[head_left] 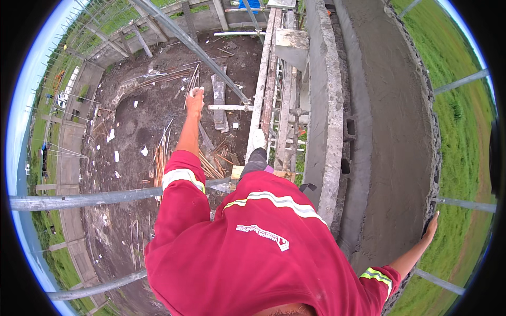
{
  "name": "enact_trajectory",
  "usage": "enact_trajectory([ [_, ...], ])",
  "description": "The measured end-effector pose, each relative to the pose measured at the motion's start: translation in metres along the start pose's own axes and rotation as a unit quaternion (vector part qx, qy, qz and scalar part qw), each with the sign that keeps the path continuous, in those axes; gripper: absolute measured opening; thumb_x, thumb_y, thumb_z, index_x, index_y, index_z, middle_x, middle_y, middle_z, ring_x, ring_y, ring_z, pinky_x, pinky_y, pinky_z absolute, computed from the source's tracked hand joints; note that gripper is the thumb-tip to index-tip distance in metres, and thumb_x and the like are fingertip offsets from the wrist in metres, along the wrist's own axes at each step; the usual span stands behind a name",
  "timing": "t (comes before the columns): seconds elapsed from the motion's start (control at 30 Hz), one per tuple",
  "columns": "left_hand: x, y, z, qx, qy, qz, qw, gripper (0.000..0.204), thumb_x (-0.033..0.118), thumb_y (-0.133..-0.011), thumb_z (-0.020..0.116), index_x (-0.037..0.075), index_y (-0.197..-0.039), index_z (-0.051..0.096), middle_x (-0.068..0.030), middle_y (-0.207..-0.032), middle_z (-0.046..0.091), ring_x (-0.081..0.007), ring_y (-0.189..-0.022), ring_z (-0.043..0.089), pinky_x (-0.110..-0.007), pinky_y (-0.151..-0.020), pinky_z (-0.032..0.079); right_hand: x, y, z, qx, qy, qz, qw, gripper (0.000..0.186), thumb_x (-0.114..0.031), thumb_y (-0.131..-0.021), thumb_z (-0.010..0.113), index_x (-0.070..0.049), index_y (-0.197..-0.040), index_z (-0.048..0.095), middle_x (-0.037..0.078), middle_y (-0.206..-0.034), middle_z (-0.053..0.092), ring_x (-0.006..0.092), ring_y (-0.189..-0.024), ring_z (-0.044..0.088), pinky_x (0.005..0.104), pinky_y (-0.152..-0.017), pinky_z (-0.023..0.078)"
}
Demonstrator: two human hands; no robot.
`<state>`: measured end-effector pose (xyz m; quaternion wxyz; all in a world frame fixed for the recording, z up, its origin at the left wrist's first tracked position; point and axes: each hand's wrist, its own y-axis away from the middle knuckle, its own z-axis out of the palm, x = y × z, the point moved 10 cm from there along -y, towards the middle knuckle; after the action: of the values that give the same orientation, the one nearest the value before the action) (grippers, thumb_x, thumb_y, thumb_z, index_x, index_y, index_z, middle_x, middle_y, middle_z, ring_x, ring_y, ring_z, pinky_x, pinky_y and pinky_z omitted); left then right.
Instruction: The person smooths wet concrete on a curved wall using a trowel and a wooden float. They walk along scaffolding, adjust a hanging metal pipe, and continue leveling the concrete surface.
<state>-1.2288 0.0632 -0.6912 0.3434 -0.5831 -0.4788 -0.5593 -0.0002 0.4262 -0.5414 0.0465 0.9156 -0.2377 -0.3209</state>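
So my left hand [195, 102] is well left of the plastered wall [392, 131], out over the dirt ground [137, 124], fingers curled together. Can't tell if that grip has anything in it, tbh. My right hand [431, 226] is at the wall's rough outer edge, fingers pretty much straight, grip not closed on anything. Grass [464, 142] is just past that edge. My white shoe [259, 138] is on the planks [266, 89] left of the wall, and a metal pole [197, 45] slants down further left.
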Motion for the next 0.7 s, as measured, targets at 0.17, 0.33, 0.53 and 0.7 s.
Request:
enact_trajectory([
  [0.17,0.220,-0.197,-0.036,0.136,-0.046,0.157,0.977,0.091,0.041,-0.079,0.083,-0.007,-0.144,0.040,-0.0202,-0.125,0.060,-0.0261,-0.110,0.060,-0.037,-0.096,0.047,0.022,0.011,-0.016,0.040,0.090,0.096,0.991,0.101,-0.077,-0.094,0.031,0.009,-0.147,0.038,0.025,-0.144,0.051,0.0367,-0.132,0.049,0.0436,-0.110,0.037],
  [0.33,0.355,-0.323,-0.087,0.191,-0.045,0.170,0.966,0.124,0.047,-0.068,0.089,-0.013,-0.151,0.020,-0.0282,-0.146,0.044,-0.0348,-0.128,0.052,-0.046,-0.108,0.040,0.019,0.046,-0.017,0.080,-0.014,0.131,0.988,0.106,-0.081,-0.092,0.028,0.008,-0.151,0.031,0.024,-0.155,0.037,0.0352,-0.143,0.036,0.0428,-0.118,0.027],
  [0.53,0.380,-0.421,-0.092,0.137,0.026,0.098,0.985,0.115,0.053,-0.062,0.091,-0.014,-0.141,0.040,-0.0260,-0.144,0.046,-0.0329,-0.113,0.062,-0.049,-0.106,0.045,-0.001,0.068,-0.022,0.105,0.007,0.178,0.978,0.092,-0.072,-0.098,0.025,0.000,-0.154,0.029,0.019,-0.160,0.031,0.0347,-0.148,0.029,0.0445,-0.120,0.023],
  [0.7,0.359,-0.451,-0.136,0.303,-0.083,0.098,0.944,0.095,0.043,-0.059,0.092,-0.022,-0.117,0.055,-0.0243,-0.115,0.065,-0.0299,-0.090,0.068,-0.043,-0.080,0.059,-0.178,0.154,-0.047,0.505,0.275,0.043,0.817,0.064,-0.053,-0.105,0.035,-0.003,-0.141,0.052,0.020,-0.143,0.052,0.0374,-0.133,0.048,0.0466,-0.111,0.038],
])
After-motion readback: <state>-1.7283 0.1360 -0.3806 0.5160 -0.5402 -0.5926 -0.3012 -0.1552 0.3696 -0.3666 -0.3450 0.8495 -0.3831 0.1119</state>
